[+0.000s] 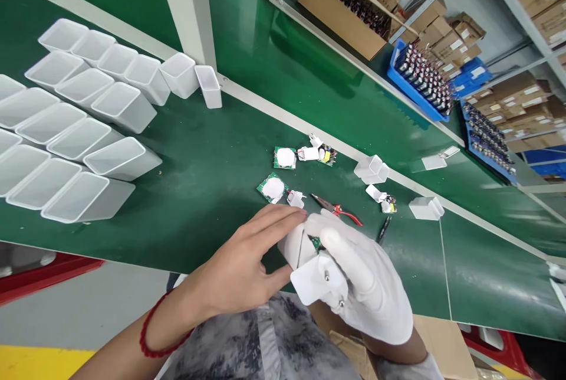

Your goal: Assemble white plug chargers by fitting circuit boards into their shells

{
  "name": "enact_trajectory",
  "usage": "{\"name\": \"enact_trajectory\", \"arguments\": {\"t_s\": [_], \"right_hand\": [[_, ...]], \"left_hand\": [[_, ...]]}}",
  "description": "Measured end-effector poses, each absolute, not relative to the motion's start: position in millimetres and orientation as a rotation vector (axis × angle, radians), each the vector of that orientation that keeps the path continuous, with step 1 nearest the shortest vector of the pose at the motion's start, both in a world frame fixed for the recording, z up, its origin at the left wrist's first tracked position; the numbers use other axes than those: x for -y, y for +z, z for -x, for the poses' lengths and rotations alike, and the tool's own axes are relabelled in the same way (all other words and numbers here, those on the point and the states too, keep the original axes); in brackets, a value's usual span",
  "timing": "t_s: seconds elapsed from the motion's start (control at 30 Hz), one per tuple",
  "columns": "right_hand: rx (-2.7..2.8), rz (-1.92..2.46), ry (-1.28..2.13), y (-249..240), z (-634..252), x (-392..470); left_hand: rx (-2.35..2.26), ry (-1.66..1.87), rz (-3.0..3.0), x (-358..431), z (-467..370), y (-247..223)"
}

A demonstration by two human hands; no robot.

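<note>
My left hand (pixel 247 262), bare with a red cord at the wrist, grips a white plastic housing (pixel 292 245) between fingers and thumb. My right hand (pixel 369 279), in a white glove, holds a white plug piece (pixel 318 279) with two metal pins against the housing's open end. A bit of green circuit board (pixel 315 242) shows between the two parts. Just beyond my hands lie red-handled pliers (pixel 338 210), a green board with a white round pad (pixel 272 189) and a small white plug part (pixel 295 198).
Rows of white housings (pixel 88 197) stand at the left. Farther back lie another board (pixel 285 157), white housings (pixel 372 169) and a black pen-like tool (pixel 384 229). Blue trays (pixel 418 94) of parts and a cardboard box (pixel 340 14) sit across the bench.
</note>
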State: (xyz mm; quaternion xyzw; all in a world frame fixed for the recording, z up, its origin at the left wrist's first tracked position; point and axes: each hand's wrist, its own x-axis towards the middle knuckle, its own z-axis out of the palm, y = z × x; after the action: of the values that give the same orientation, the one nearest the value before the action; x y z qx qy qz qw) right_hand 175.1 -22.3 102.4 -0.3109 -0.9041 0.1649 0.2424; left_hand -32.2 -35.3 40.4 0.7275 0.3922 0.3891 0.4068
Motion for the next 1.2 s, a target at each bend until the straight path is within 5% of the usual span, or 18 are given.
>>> {"name": "enact_trajectory", "arguments": {"t_s": [0.4, 0.9, 1.2], "right_hand": [[1.951, 1.054, 1.255, 74, -180, 19], [1.972, 1.143, 1.123, 63, -179, 32], [1.758, 1.054, 1.406, 63, -172, 41]], "left_hand": [[-0.974, 0.946, -1.547, 26, 29, 30], [-0.902, 1.093, -1.508, 29, 27, 36], [-0.794, 1.253, -1.561, 29, 22, 40]]}}
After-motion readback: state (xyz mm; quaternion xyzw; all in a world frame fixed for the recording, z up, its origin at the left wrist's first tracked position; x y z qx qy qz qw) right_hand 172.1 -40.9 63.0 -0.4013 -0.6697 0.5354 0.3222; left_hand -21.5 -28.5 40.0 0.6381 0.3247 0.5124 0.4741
